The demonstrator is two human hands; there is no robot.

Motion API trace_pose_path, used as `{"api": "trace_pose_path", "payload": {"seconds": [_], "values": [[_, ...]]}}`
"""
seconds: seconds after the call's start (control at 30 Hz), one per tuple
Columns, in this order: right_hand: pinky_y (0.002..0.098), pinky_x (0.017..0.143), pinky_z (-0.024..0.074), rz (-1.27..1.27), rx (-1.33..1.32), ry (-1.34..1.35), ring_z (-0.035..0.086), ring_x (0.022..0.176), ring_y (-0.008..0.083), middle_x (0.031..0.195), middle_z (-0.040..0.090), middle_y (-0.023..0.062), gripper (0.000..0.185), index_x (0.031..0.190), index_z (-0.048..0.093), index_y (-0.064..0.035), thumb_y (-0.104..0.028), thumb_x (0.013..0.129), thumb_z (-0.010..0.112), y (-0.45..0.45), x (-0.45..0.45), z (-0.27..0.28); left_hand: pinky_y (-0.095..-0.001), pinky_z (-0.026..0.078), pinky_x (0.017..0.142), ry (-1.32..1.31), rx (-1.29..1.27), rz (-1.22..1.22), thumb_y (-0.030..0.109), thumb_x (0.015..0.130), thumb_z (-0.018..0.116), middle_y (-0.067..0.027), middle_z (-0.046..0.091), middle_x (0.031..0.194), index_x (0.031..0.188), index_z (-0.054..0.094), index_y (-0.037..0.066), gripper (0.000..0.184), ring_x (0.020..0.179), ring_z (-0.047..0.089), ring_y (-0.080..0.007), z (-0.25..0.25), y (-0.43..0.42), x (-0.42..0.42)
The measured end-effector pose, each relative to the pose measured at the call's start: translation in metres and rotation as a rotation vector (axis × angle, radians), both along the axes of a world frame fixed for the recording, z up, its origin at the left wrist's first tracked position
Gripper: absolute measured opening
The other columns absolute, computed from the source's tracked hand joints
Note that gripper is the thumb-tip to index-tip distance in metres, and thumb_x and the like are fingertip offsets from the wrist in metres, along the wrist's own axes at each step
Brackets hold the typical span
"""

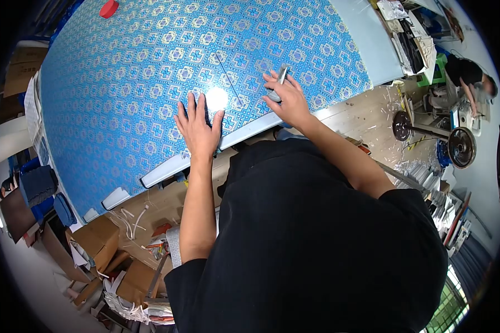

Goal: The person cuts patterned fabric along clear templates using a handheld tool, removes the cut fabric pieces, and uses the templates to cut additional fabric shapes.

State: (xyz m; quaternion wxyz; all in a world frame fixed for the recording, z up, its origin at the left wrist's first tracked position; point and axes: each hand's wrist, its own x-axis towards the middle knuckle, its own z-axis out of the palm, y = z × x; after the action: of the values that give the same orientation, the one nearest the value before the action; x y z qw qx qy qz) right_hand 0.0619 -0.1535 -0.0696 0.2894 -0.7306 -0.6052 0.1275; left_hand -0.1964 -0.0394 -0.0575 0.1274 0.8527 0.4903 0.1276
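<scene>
Blue patterned material (pixel 150 66) covers a large table. My left hand (pixel 197 126) lies on it near the front edge, fingers spread, with nothing in it. To the right, my right hand (pixel 288 100) holds a grey metal tool (pixel 281 77), its fingers wrapped round it just above the material. What kind of tool it is cannot be made out for certain. Between and beyond the hands, a thin dark line (pixel 228 76) runs slantwise across the pattern. A bright glare spot shows beside my left fingers.
A red round object (pixel 109 8) sits on the far left of the table. Cardboard boxes (pixel 97 238) stand on the floor at lower left. At right are a fan (pixel 461 147), stacked papers and a person in black (pixel 464 71) seated at another table.
</scene>
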Motion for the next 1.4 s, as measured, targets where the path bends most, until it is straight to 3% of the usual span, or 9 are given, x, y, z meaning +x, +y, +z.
{"api": "trace_pose_path", "payload": {"seconds": [1.4], "values": [[0.0554,0.122,0.0299,0.01,0.014,0.017,0.047,0.148,0.028,0.149,0.062,0.0044,0.029,0.119,0.064,-0.0124,-0.023,0.094,0.075,0.0006,0.0005,0.0006,-0.0619,0.013,0.126,-0.02,-0.002,0.0,0.051,0.091,0.075,-0.0095,0.039,0.167,0.151,0.056,0.016,0.072,0.156,0.024,-0.0425,-0.0015,0.0011,-0.0019]]}}
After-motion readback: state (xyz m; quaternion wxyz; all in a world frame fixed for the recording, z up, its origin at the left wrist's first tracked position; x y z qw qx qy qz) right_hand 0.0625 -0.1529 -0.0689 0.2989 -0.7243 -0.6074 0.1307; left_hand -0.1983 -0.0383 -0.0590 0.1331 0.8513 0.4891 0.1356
